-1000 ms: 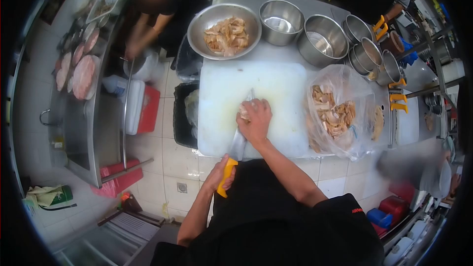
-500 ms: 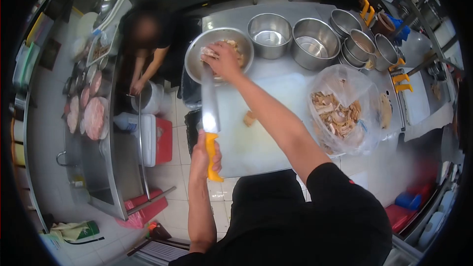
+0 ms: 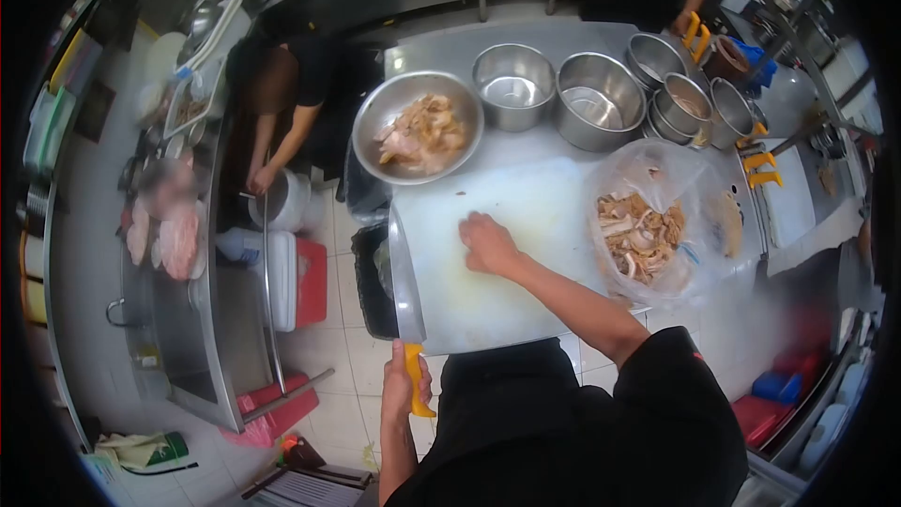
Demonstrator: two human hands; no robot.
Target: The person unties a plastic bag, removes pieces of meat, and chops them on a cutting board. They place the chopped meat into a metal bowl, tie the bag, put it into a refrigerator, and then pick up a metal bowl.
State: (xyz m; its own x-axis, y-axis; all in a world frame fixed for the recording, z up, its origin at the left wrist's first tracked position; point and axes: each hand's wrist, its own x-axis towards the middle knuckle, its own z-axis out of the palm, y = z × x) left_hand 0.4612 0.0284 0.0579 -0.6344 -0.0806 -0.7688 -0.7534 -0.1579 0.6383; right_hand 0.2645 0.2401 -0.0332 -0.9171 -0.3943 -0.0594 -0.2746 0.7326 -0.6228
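My left hand is closed around the yellow handle of a large knife. Its blade points away from me along the left edge of the white cutting board. On the middle of the board, my right hand has its fingers curled down and pressed together; whatever lies beneath them is hidden. Past the knife tip sits a round steel bowl with pieces of pale cooked meat in it. Right of the board, a clear plastic bag holds many sliced brown meat pieces.
Two deep steel pots stand behind the board, with smaller pots to their right. At left, a co-worker's hands are over a white bucket. A black bin stands left of the board.
My right hand has left the bowl and come down onto the board, over the spot where a small brown piece lay. The knife has moved back toward me, away from the bowl.
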